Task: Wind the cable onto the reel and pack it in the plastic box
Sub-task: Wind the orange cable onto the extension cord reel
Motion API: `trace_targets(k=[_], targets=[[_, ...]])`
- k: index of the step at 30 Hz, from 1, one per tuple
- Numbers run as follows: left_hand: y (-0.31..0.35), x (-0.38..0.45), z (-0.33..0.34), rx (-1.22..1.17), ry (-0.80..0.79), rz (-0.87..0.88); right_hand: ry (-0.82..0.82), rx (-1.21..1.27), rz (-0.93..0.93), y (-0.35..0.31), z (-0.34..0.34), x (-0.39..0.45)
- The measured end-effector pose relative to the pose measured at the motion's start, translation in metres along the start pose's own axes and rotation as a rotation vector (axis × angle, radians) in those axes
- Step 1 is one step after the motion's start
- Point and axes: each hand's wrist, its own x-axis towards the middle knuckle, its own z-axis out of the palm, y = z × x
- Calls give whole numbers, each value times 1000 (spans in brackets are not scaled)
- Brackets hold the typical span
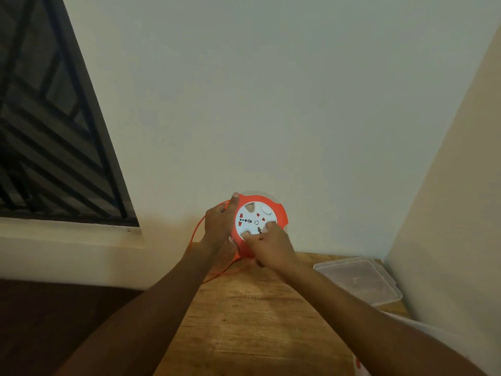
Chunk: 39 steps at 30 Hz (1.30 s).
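Note:
An orange cable reel (273,206) with a white socket face is held upright above the far edge of the wooden table. My left hand (220,226) grips its left rim, thumb over the top. My right hand (267,248) presses its fingertips on the lower part of the white face. A thin orange cable (195,232) loops out from the reel's left side, runs down behind my left wrist and comes back along the table under the reel. The clear plastic box (357,279), lid on, lies flat at the table's far right corner.
The wooden table (257,321) stands against a pale wall, with a side wall close on the right. A window with a dark metal grille (54,131) is at the left above a ledge. A dark floor lies to the left of the table.

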Motion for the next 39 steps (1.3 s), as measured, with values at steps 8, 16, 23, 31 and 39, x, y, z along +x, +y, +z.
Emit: trace_targets(k=[8,16,23,31,39], targets=[[8,6,-13,123,-70,61,-168,-1226,-897,-3,-50,20],[1,8,-9,248,-187,69,-359,-1657,-1145,-33,-61,21],[4,7,-5,187,-196,72,-309,-1821,-983,-31,-48,13],[4,8,2,105,-145,127,-191,-1437,-666,-29,-43,31],[1,1,12,109,30,155,-47,-18,-34,-10,-25,22]])
